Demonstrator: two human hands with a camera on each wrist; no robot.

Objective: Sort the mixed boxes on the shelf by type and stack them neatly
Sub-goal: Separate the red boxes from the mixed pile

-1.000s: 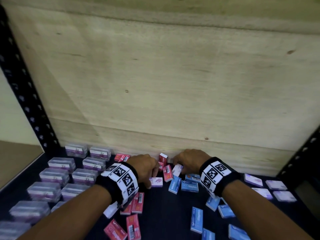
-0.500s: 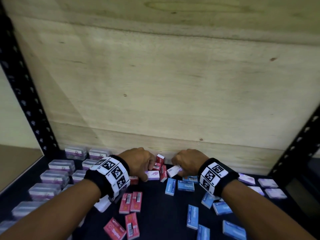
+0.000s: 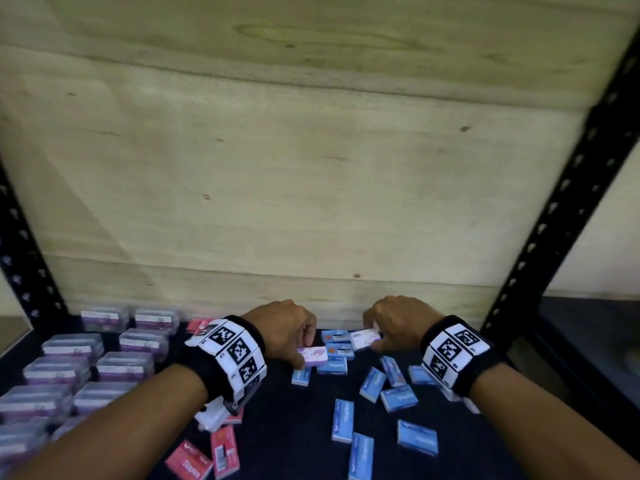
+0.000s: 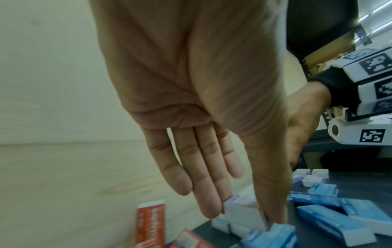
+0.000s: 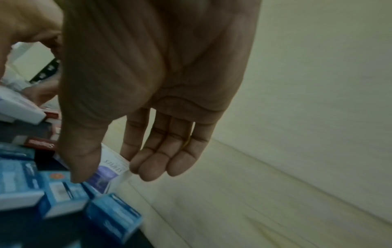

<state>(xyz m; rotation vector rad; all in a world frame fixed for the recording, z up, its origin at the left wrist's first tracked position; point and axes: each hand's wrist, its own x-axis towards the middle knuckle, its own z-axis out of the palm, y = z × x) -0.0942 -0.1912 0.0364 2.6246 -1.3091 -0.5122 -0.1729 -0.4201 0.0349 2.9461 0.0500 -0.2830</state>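
**2 hands, 2 white-and-purple boxes at the back of a dark shelf**

Nearest the shelf's front edge, red boxes lie flat on the dark shelf surface, with blue boxes scattered loosely to their right, some overlapping. Off to the left, clear-lidded purple packs stand in tidy rows that run back toward the wall.

Further in, both forearms reach forward, each wearing a black wristband covered in square black-and-white markers. The left hand pinches a white-and-purple box between thumb and fingertips, holding it just above a blue box; the left wrist view shows the thumb clamped on one end and the fingers on the other. The right hand pinches a second white-and-purple box by its end, thumb on the printed face and fingers behind, the box lifted over the blue ones near the back of the shelf.

Behind the hands, a pale plywood back panel rises from the shelf, knots and grain showing. Black perforated steel uprights frame it on both sides. To the far right, beyond the upright, a dark neighbouring shelf sits in shadow.
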